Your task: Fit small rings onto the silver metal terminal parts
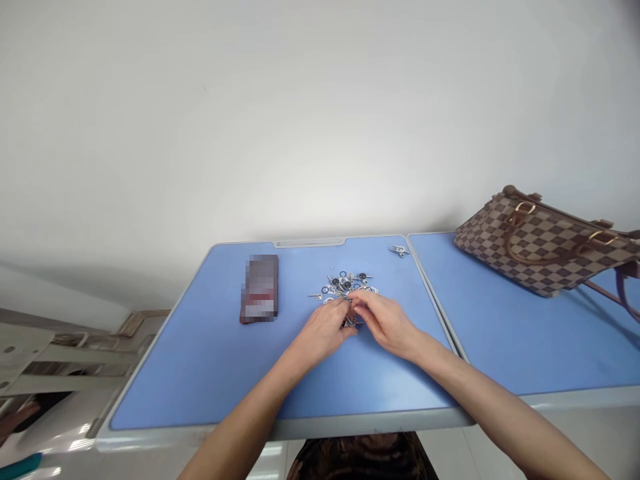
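Observation:
Both hands meet at the near edge of a loose pile of small metal parts, among them black rings, round black pieces and pin-like bits. My left hand is closed, fingers curled and thumb low, around small metallic pieces whose kind is not clear. Close against it, my right hand has thumb and forefinger brought together at the same spot. Whatever is between those fingertips is too small and too covered to name. A separate cluster of silvery metal pieces lies farther back on the blue table.
A phone, its screen blurred, lies on the table's left side. On the adjoining blue table at right stands a brown checkered handbag. A seam separates the tables. A white wall rises behind them.

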### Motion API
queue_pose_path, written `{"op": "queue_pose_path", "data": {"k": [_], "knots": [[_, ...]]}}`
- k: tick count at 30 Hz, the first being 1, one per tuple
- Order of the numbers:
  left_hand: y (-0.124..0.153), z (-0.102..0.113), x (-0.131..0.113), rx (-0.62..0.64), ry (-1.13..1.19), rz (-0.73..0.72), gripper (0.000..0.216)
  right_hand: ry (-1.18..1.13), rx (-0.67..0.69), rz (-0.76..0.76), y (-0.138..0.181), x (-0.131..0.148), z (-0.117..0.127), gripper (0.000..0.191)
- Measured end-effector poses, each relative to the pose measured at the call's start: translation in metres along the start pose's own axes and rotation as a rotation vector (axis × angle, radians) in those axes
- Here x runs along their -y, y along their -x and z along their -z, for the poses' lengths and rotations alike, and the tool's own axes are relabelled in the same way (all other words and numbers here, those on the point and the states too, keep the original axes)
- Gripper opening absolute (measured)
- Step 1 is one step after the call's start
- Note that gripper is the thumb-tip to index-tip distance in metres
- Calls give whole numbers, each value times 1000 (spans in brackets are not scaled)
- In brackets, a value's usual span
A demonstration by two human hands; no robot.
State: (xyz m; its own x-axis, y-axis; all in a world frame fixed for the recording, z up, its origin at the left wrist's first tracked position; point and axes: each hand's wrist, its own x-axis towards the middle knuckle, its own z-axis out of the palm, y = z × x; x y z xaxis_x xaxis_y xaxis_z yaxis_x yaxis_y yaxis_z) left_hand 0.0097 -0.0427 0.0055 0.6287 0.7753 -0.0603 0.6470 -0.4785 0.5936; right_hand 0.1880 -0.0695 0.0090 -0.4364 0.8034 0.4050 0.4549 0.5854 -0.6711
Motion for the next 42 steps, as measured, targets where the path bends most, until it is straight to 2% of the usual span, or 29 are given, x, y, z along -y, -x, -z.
{"op": "queue_pose_path", "data": {"k": [4,8,11,15,18,30,34,38,42], "knots": [[0,0,0,2,-3,32,10,-138,66,-40,0,3,1,31],[0,-1,1,-4,-3,43,11,-249,-59,-85,2,3,5,27],[0,-1,2,-7,4,35,9,-68,-87,-142,3,0,9,22],[0,-2,4,-14,-9,-5,7,282,137,-116,1,-4,6,10],[0,-2,3,-3,-27,-10,8,399,262,-128,-1,-5,1,9],[0,-1,2,-5,-22,6,7,574,458,-102,0,-3,-2,16],[0,-2,3,-2,-30,6,8,524,427,-57,-2,-3,5,17],[1,-1,3,-1,-17,30,9,558,353,-91,-1,-10,18,21],[2,1,-1,8,-17,33,10,635,441,-158,-1,-15,27,21]]}}
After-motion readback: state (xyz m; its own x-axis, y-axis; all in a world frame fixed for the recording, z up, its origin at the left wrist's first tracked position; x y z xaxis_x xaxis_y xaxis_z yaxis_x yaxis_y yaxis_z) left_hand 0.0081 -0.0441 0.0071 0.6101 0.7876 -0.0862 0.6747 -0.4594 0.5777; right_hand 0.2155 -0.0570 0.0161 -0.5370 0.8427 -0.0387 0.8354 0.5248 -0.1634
